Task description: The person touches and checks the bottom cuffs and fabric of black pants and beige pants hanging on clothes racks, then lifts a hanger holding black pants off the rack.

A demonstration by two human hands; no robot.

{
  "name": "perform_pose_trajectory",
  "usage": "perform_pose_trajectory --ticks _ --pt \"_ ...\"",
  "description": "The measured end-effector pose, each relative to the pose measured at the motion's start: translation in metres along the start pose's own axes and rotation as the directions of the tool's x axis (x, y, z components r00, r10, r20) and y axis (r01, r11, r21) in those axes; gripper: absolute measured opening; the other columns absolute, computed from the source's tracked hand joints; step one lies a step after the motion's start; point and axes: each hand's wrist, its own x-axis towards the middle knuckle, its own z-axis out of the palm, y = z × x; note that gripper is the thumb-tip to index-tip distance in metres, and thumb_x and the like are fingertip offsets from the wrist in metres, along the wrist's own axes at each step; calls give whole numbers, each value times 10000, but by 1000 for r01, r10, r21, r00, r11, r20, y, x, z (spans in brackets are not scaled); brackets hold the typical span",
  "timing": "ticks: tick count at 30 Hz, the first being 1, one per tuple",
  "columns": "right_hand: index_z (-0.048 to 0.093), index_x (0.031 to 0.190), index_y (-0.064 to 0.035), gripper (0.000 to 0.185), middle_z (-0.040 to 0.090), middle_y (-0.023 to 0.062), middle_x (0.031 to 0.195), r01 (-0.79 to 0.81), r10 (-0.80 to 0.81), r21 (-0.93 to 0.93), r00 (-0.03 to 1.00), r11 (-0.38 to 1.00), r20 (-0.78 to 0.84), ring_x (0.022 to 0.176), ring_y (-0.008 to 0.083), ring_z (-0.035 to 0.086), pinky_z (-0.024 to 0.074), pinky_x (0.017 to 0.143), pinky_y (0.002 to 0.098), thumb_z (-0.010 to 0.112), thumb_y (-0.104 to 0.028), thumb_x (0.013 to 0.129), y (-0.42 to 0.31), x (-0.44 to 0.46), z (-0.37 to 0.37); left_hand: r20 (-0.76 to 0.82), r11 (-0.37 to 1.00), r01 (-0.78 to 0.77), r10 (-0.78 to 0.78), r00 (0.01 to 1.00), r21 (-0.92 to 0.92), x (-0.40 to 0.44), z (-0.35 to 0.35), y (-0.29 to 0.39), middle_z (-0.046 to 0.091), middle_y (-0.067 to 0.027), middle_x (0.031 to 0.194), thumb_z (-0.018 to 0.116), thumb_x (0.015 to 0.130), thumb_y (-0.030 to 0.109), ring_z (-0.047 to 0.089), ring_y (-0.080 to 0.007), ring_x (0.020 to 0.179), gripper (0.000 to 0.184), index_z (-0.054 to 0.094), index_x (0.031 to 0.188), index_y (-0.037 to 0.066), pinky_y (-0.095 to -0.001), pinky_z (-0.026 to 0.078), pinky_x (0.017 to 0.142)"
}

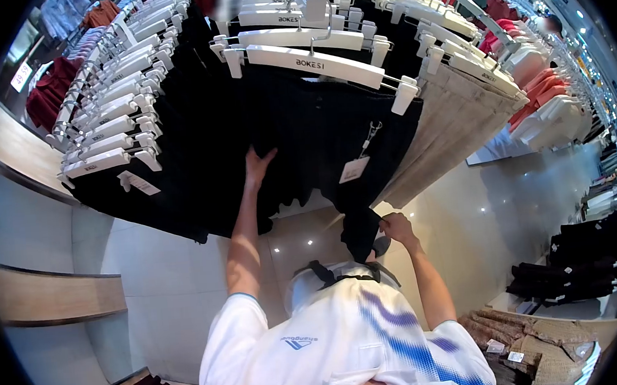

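Note:
Black trousers [297, 132] hang in front of me from a white clip hanger [314, 65] marked BOKESI. A white price tag [354, 169] dangles on their front. My left hand [257, 167] lies against the black cloth at their left side, thumb spread away from the fingers, which are partly hidden in the dark fabric. Lower and to the right, my right hand [397, 228] pinches the edge of the gathered lower leg of the black trousers, near my waist. Beige trousers [447, 122] hang just right of the black pair.
Rows of white hangers [114, 120] with black garments fill the left rail. Coral and white clothes [548, 93] hang at the far right. Folded black garments [571, 267] lie on a right-hand shelf, and brown patterned ones [533, 341] are stacked below. Wooden shelves [54, 285] stand at left.

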Motion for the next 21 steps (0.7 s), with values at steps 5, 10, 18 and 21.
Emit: perform_pose_trajectory --ticks 5,10,18,21 --pt "698 707 -117 252 647 39 594 -9 10 -16 998 1000 59 585 208 654 531 622 360 526 -269 810 9 37 13 249 956 290 -290 924 37 -54 -11 -78 646 -137 1092 723 790 108 612 -208 979 409 573 1143 -33 -331 474 890" --pt "703 714 -129 240 657 37 615 -73 79 -58 991 996 109 617 208 663 536 649 368 556 -299 796 20 66 24 176 898 366 -412 894 243 -126 -17 -184 646 -190 1078 728 774 182 628 -289 976 431 579 1103 -54 -359 489 849" --pt "703 691 -128 278 642 47 579 -115 129 -91 978 989 164 601 183 656 527 627 345 555 -326 817 31 87 39 360 833 147 -381 852 533 -217 -50 -260 622 -235 1047 648 790 206 581 -390 1017 383 585 1128 36 -441 485 827" --pt "701 712 -136 281 661 46 625 -186 203 -96 954 978 221 671 199 673 531 676 372 587 -376 803 41 96 48 291 736 230 -506 812 637 -224 -54 -212 619 -237 1037 610 807 177 581 -390 999 354 579 1127 29 -443 484 822"
